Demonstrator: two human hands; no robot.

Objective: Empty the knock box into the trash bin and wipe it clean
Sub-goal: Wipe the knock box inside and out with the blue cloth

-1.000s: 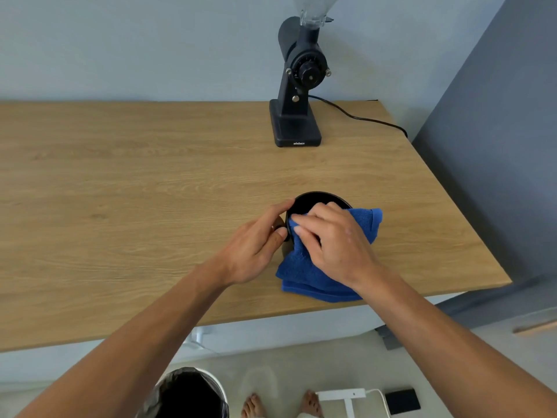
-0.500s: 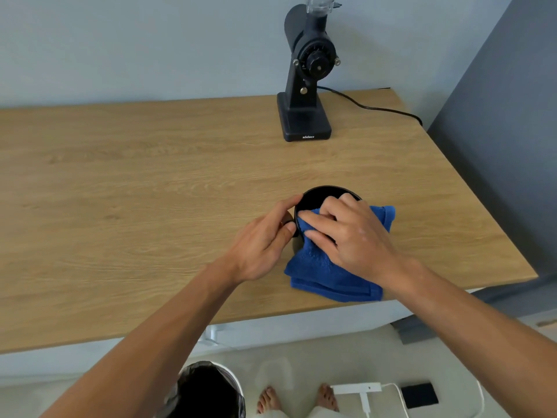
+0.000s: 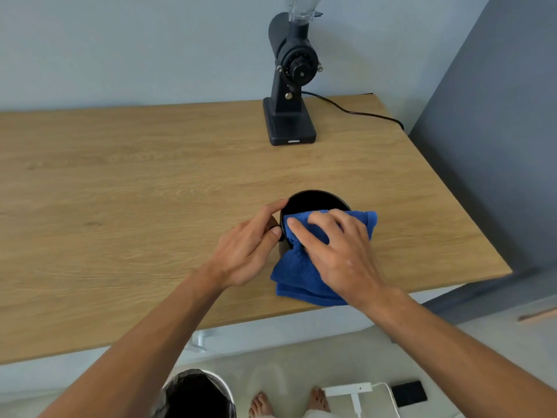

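The round black knock box (image 3: 313,200) stands upright on the wooden table (image 3: 120,206), near its front right. My left hand (image 3: 247,248) grips the box's left rim and side. A folded blue towel (image 3: 301,276) hangs over the near rim and drapes down onto the table. My right hand (image 3: 337,251) presses the towel against the rim, fingers spread over the cloth. The box's near wall and most of its inside are hidden. The trash bin (image 3: 199,393), lined with a dark bag, stands on the floor below the table's front edge.
A black coffee grinder (image 3: 291,86) stands at the back of the table, its cord (image 3: 355,113) running off to the right. A grey wall panel (image 3: 497,131) borders the table's right side. On the floor lie a white power strip (image 3: 349,392) and a black phone (image 3: 408,393), beside bare feet.
My right hand has pushed the towel further up over the rim, with the fingers spread wider. The left hand keeps its grip on the box. The view has shifted slightly.
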